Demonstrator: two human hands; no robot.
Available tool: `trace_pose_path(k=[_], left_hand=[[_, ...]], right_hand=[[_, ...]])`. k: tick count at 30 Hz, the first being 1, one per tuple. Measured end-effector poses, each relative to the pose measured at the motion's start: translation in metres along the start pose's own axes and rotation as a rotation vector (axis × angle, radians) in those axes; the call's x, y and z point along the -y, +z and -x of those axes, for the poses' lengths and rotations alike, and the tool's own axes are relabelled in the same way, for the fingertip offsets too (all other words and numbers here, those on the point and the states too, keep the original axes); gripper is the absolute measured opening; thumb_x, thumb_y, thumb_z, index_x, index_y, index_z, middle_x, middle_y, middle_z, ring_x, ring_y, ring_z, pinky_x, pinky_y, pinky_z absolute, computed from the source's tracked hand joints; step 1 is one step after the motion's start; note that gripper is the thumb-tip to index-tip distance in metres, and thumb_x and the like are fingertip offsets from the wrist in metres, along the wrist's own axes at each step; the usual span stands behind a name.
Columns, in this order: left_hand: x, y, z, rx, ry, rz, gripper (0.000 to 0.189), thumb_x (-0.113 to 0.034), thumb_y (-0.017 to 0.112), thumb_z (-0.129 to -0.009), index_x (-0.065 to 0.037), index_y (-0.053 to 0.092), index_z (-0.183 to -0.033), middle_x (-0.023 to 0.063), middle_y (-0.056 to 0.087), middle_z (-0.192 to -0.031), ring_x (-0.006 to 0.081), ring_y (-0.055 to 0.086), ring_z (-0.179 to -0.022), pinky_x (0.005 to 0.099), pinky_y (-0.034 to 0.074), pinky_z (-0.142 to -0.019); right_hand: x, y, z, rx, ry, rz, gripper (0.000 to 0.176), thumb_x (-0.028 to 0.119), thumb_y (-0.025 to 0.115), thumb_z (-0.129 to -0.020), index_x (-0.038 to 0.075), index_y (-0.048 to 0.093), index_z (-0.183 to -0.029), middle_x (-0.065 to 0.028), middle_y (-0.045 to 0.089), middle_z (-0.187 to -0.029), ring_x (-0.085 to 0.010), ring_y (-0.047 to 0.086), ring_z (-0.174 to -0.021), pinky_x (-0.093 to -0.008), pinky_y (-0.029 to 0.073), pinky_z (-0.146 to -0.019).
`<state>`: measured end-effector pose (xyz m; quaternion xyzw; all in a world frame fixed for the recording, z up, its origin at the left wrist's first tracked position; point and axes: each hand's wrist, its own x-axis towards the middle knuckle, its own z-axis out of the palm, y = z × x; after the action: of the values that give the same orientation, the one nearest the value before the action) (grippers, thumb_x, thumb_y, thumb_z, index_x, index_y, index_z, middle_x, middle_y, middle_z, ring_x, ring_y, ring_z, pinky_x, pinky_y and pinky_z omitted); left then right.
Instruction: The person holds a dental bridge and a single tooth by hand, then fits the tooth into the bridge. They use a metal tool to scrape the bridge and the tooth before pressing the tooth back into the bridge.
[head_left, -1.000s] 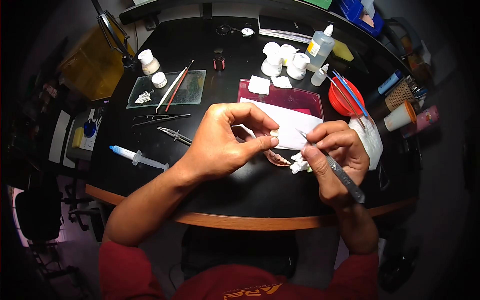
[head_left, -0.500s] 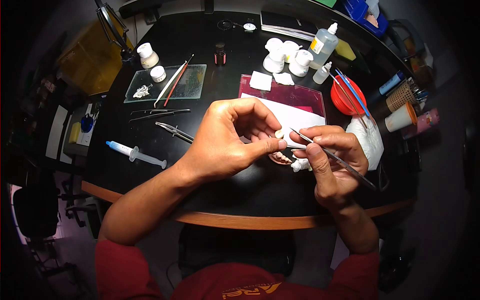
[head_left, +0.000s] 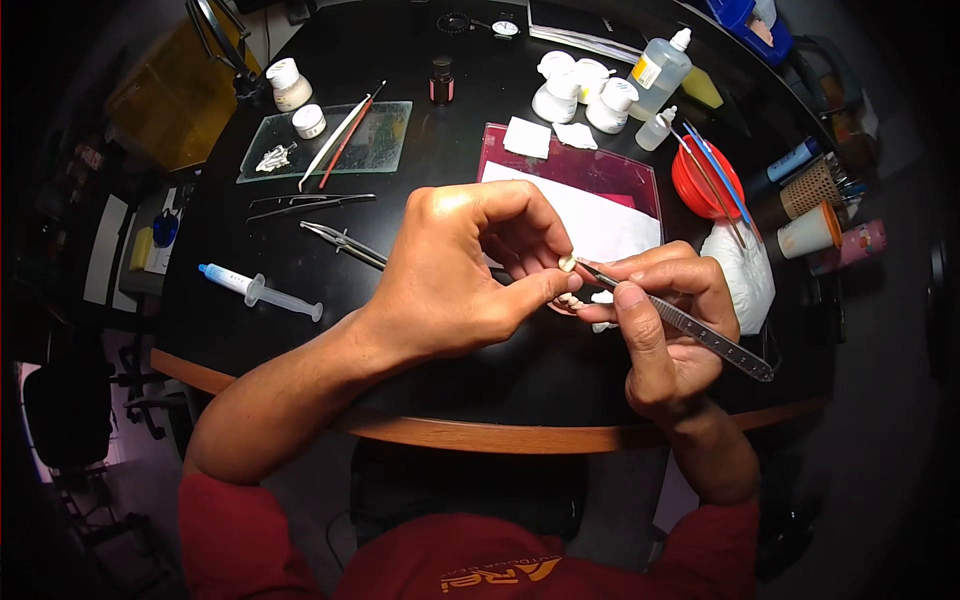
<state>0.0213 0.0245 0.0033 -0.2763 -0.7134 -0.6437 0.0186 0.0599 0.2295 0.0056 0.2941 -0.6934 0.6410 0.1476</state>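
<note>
Between the thumb and index finger of my left hand (head_left: 465, 265) is a small cream-coloured dental crown (head_left: 567, 264). My right hand (head_left: 680, 320) grips a scalpel (head_left: 705, 338) like a pen, its flat metal handle bearing small marks along its length. The scalpel's tip points left and meets the crown's right side in this view. Below and behind the fingertips lies a dental model (head_left: 570, 301) with a row of teeth, partly covered by my hands. Beside it is a white piece (head_left: 603, 298), mostly hidden by my right fingers.
A maroon tray (head_left: 640, 180) with white paper (head_left: 560, 205) lies beyond my hands. Left are metal forceps (head_left: 340, 243), a syringe (head_left: 262, 290) and a glass slab (head_left: 375, 140) with brushes. White jars (head_left: 556, 98), a clear bottle (head_left: 660, 70) and a red bowl (head_left: 705, 175) stand right.
The scalpel's tip has come left to the crown, and its handle has turned so its marked flat face shows. My left hand still pinches the crown. The whole view has shifted slightly.
</note>
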Motion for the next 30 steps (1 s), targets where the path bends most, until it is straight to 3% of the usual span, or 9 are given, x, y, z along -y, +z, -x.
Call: trace_pose_path(k=[30], left_hand=[[-0.0014, -0.0014, -0.0005, 0.029, -0.068, 0.035, 0.019, 0.004, 0.083, -0.078, 0.002, 0.066, -0.087, 0.0077, 0.07, -0.084, 0.0118, 0.07, -0.077, 0.0255, 0.057, -0.069]], right_hand=[[-0.0002, -0.0021, 0.0001, 0.029, -0.033, 0.064, 0.009, -0.006, 0.059, -0.095, -0.006, 0.054, -0.102, -0.0206, 0.065, -0.098, -0.0208, 0.073, -0.087, -0.028, 0.062, -0.076]])
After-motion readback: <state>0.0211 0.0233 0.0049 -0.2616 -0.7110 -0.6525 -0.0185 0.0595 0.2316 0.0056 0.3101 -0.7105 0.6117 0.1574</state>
